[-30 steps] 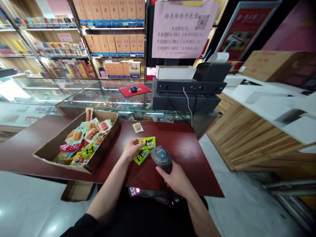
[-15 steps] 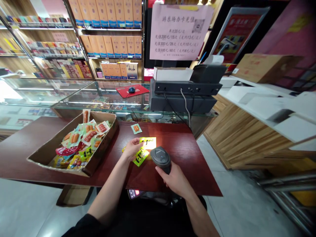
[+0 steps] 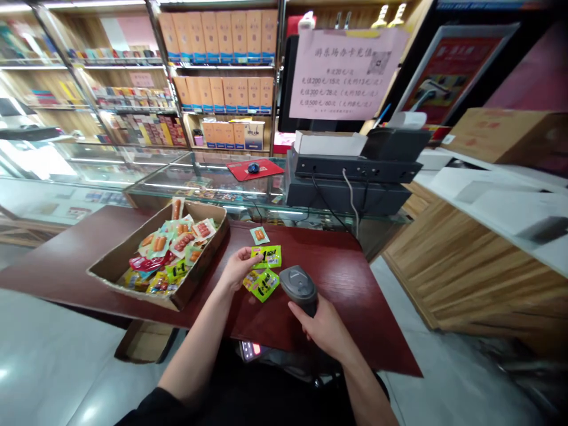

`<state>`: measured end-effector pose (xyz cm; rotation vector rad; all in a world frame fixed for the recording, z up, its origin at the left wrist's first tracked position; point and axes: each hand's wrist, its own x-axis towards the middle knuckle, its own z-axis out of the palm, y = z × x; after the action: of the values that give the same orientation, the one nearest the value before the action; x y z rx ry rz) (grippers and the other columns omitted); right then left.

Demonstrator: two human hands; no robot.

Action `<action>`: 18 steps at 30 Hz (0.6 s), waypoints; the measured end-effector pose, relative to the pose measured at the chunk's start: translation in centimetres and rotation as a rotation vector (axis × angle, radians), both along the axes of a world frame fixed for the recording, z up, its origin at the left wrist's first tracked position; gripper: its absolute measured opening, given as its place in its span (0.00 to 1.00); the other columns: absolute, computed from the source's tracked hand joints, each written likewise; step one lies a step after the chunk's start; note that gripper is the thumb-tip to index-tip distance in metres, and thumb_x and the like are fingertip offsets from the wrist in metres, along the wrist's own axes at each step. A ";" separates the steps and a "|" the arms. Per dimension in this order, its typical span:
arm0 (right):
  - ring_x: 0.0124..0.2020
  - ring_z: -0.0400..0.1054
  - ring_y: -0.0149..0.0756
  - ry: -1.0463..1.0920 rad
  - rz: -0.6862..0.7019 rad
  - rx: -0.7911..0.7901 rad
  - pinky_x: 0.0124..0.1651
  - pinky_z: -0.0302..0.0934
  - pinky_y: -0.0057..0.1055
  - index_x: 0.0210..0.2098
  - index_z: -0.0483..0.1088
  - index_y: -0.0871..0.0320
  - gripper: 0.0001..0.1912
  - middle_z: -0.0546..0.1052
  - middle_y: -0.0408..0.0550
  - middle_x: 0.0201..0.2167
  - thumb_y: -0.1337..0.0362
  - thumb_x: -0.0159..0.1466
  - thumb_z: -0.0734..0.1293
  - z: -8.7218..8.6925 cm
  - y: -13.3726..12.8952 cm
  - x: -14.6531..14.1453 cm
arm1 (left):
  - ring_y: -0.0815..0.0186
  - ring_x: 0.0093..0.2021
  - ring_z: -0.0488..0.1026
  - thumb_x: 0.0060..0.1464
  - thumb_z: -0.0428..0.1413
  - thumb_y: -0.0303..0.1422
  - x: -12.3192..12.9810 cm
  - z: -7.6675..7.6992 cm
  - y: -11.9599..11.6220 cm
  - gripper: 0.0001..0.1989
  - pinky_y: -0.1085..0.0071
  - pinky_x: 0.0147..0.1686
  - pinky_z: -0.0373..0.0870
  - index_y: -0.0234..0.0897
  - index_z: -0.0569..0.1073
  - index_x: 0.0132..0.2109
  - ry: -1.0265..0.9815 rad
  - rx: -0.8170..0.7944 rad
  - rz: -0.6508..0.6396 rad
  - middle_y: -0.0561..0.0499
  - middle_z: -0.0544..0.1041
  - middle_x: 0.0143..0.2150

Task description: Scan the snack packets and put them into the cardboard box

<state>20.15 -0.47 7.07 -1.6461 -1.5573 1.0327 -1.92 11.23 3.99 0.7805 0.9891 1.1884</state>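
Observation:
My left hand (image 3: 238,267) pinches the left end of a yellow-green snack packet (image 3: 271,256) just above the dark red table (image 3: 350,284). More snack packets (image 3: 265,285) lie overlapping below it, one of them yellow-green. In my right hand (image 3: 323,324) is a dark grey barcode scanner (image 3: 300,289), its head turned toward the packets. A small clear packet of sausages (image 3: 260,235) lies on the table beyond my left hand. To the left stands an open cardboard box (image 3: 177,296) holding several packaged sausages and snack packets.
Behind the table runs a glass display counter (image 3: 195,189) with a mouse (image 3: 253,168) on a red mat. A black cash drawer unit (image 3: 350,192) with cables stands right of it. A phone (image 3: 251,350) shows under the table's near edge.
The bright scanner light on the held packet has gone out. My view has shifted, so the scene sits further right and lower. Both hands keep their holds.

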 end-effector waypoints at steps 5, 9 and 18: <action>0.15 0.69 0.37 0.005 0.074 -0.057 0.20 0.61 0.29 0.40 0.71 0.58 0.18 0.73 0.41 0.16 0.49 0.64 0.67 -0.2 1.8 -1.3 | 0.63 0.37 0.80 0.33 0.76 0.40 -6.2 4.7 0.6 0.26 0.68 0.43 0.76 0.32 0.76 0.37 0.043 0.183 0.238 0.46 0.83 0.37; 0.15 0.68 0.35 0.029 0.151 -0.035 0.21 0.61 0.28 0.38 0.70 0.57 0.16 0.71 0.39 0.15 0.50 0.63 0.67 0.6 3.0 -2.8 | 0.64 0.36 0.80 0.33 0.76 0.41 -12.0 8.9 0.8 0.28 0.68 0.42 0.77 0.32 0.77 0.40 0.127 0.292 0.478 0.47 0.82 0.38; 0.15 0.67 0.35 0.027 0.246 -0.004 0.20 0.61 0.28 0.42 0.73 0.60 0.17 0.72 0.40 0.15 0.52 0.62 0.68 2.1 3.7 -5.0 | 0.63 0.36 0.80 0.34 0.75 0.42 -14.3 9.7 -1.5 0.27 0.61 0.45 0.79 0.31 0.78 0.39 0.229 0.331 0.597 0.47 0.81 0.35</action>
<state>15.14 3.26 9.19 -1.4616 -1.7725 1.1796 -16.22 9.72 13.70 0.9266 1.2831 1.8411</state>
